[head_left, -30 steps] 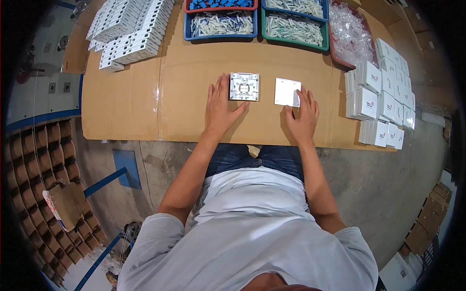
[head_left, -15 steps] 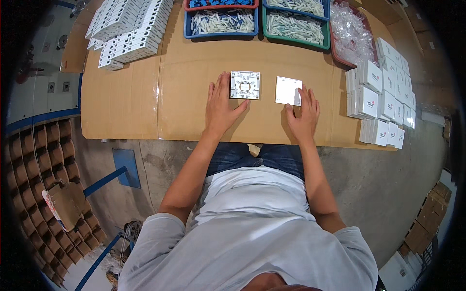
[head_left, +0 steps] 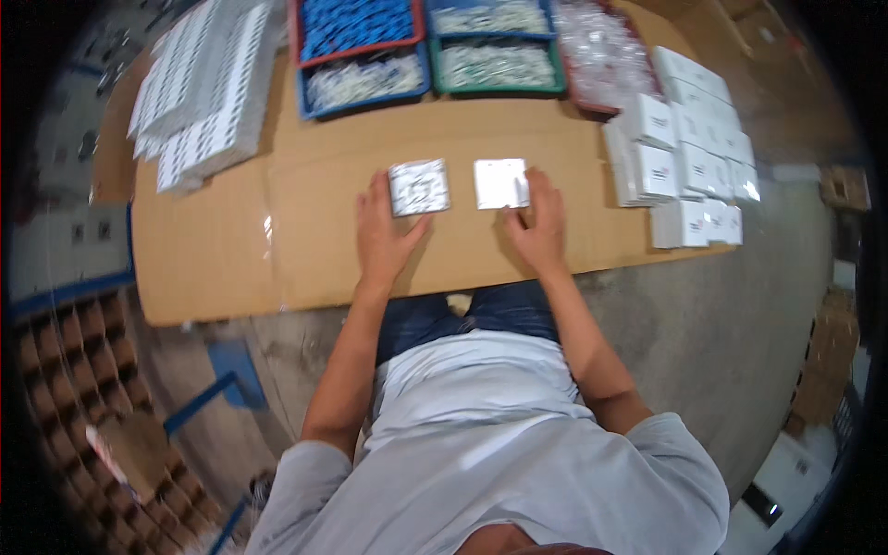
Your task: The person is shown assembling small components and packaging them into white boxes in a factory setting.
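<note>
Two square white parts lie side by side on the brown cardboard sheet (head_left: 231, 250). The left one is a switch module (head_left: 419, 187) showing its grey inner side. The right one is a plain white cover plate (head_left: 500, 183). My left hand (head_left: 386, 237) lies flat on the cardboard, fingers spread, its fingertips touching the module's left and lower edges. Resting flat as well, my right hand (head_left: 539, 225) has its fingers against the plate's right and lower edges. Neither hand grips anything.
Trays of small parts line the far edge: a red tray (head_left: 356, 26), a blue tray (head_left: 363, 81), a green tray (head_left: 497, 65). White stacked plates (head_left: 199, 88) sit far left, small white boxes (head_left: 684, 148) at right, and a bag of clear packets (head_left: 597, 42).
Both hands stay flat beside the two parts. The view has shifted slightly as my head moved; the parts have not visibly moved.
</note>
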A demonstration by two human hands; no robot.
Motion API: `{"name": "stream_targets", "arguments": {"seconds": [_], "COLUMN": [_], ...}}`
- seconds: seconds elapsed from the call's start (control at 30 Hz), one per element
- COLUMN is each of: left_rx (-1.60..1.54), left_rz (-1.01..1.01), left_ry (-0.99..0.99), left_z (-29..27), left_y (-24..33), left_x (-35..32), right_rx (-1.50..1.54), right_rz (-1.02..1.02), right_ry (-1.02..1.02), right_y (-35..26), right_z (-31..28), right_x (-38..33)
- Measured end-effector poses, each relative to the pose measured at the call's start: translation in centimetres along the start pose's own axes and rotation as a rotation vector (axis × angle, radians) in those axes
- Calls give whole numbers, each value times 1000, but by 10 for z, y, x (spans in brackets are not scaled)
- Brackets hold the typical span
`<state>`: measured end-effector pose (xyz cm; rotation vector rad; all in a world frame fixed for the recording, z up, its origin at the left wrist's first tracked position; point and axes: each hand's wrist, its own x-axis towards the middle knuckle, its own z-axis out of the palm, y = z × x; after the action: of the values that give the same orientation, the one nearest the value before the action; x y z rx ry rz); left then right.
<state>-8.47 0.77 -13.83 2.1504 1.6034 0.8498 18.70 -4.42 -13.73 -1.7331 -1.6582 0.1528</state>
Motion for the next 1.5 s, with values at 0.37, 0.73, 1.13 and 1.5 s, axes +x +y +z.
{"name": "stream_targets", "arguments": {"seconds": [0.37, 0.73, 1.13, 1.5], "left_rx": [-25, -46, -39, 13], "left_rz": [-16, -10, -16, -49], "left_ry": [-49, -32, -52, -63], "left_z": [-10, -10, -7, -10], "left_y": [17, 18, 22, 19], "left_x": [2, 3, 11, 8], "right_rx": [151, -446, -568, -319], "right_rz": [144, 124, 127, 64], "right_ry": [79, -257, -427, -196], "right_y": [33, 152, 274, 234], "right_z": [-50, -151, -116, -116], "right_x": [90, 309, 370, 400]}}
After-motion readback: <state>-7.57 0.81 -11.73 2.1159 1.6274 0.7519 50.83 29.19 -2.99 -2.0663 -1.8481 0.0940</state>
